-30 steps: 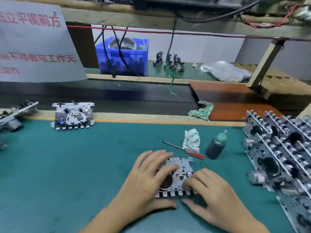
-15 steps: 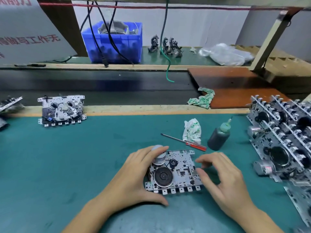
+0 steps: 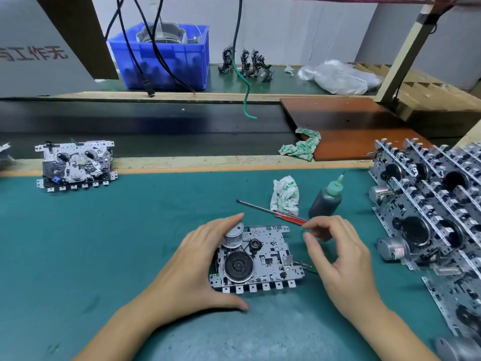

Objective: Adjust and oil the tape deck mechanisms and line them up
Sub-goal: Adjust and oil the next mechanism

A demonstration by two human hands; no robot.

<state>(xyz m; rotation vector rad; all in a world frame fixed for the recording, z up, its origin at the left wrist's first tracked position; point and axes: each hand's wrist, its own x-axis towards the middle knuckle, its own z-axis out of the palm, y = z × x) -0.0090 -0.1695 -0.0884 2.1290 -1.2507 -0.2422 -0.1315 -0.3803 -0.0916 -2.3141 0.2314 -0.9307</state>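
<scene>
A metal tape deck mechanism (image 3: pixel 263 259) lies on the green mat (image 3: pixel 104 243), flywheel and silver motor facing up. My left hand (image 3: pixel 192 267) grips its left side, fingers over the motor and thumb under the near edge. My right hand (image 3: pixel 341 259) hovers just right of it, fingers loosely curled. Its thumb and forefinger sit slightly apart by the handle end of a red-handled screwdriver (image 3: pixel 270 212), with nothing plainly between them. A dark oil bottle (image 3: pixel 325 201) with a green nozzle stands behind that hand. Another mechanism (image 3: pixel 75 165) lies at the mat's far left.
Several mechanisms (image 3: pixel 429 204) are lined up in rows along the right side. A crumpled rag (image 3: pixel 285 195) lies by the bottle, another rag (image 3: pixel 302 144) on the brown board behind. A blue crate (image 3: pixel 161 56) and hanging cables sit on the rear bench.
My hands have come off the top of the mechanism. The left hand now grips its left side, and the right hand has drawn away to the right, toward the screwdriver handle.
</scene>
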